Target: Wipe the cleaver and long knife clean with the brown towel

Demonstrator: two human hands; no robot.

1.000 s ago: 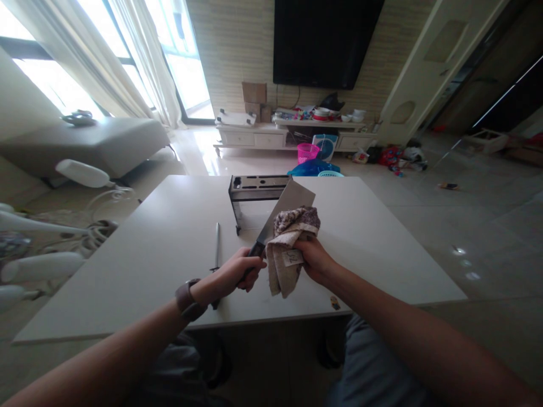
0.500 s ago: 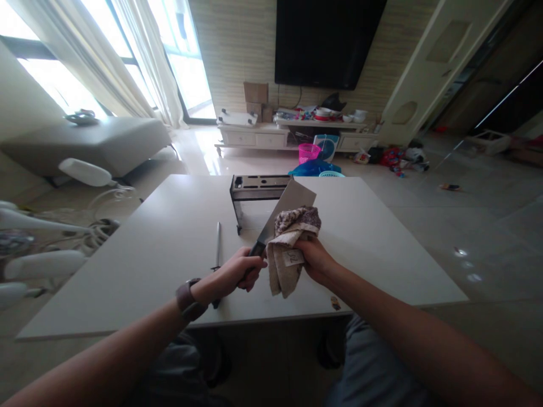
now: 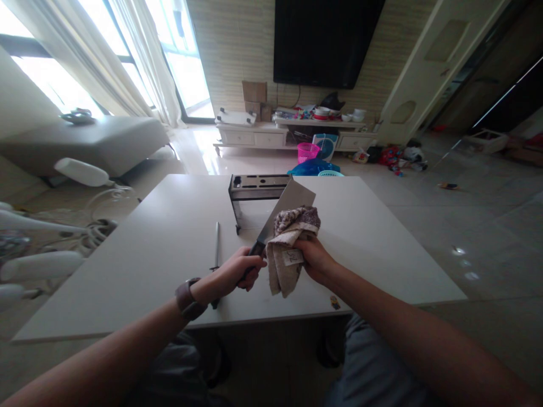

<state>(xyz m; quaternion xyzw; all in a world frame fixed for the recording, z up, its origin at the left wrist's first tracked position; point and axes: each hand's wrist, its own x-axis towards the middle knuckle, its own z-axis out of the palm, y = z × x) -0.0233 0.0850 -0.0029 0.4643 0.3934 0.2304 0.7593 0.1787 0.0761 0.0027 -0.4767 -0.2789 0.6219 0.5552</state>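
Note:
My left hand (image 3: pixel 242 268) is closed round the dark handle of a broad-bladed kitchen knife (image 3: pixel 292 198), whose blade tilts up and to the right above the table. In my right hand (image 3: pixel 314 257) is a bunched brown and beige towel (image 3: pixel 283 270) with a pale label, held against the blade's lower right side. The towel hides part of the blade. Behind the blade a metal knife block (image 3: pixel 262 186) stands on the white table (image 3: pixel 360 226). A sharpening steel (image 3: pixel 218 243) lies left of the knife, its handle partly behind my left wrist.
A small sticker-like patch (image 3: pixel 335 303) is at the table's near edge. White lamp arms (image 3: pixel 82 172) rise beside the table's left side. Past the far edge are a pink basket (image 3: pixel 307 152) and a blue plastic item (image 3: pixel 314 167). A cabinet (image 3: pixel 241 138) stands below the television.
The view has shifted very slightly. Both hands keep their grip on the knife and the towel, with almost no visible movement.

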